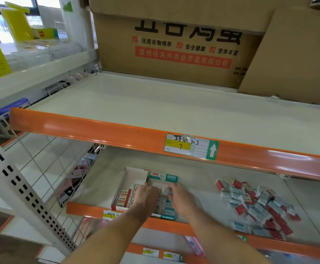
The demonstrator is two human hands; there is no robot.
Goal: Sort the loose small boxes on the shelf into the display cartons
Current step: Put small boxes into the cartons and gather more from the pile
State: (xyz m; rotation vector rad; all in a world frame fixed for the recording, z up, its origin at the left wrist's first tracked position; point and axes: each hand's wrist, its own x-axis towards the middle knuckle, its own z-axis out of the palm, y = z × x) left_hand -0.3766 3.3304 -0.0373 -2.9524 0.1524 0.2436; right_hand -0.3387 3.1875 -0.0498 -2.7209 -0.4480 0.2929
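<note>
Both hands worked inside the teal display carton (164, 195), which sat on the lower shelf (203, 189) just right of the red-and-white display carton (127, 189), the two touching side by side near the shelf's front edge. The left hand (146, 196) reached in over the seam between the two cartons with its fingers bent down onto the contents; whether it pinched a box or only pressed the row flat could not be told. The right hand (181, 199) lay at about 3 o'clock of the left, fingers curled at a small pale box (164, 191) in the teal carton, apparently pinching it, though blur left that uncertain. The step in hand looked to be seating teal boxes into their row. The next move would call for a reach toward 3 o'clock to the heap of loose small boxes (256, 206), well apart from the cartons, and picking one colour at a time, since red and teal lay mixed and overlapping. By count there were two display cartons, the red one holding at least three visible rows of boxes with its rear part bare, the teal one mostly hidden under the hands. The heap held roughly two dozen or more boxes, red and teal in similar share; an exact tally was not possible. One price label (190, 146) hung on the orange rail of the upper shelf (155, 103), at 12 o'clock above the hands, and a large brown shipping carton (174, 54) stood behind it.
</note>
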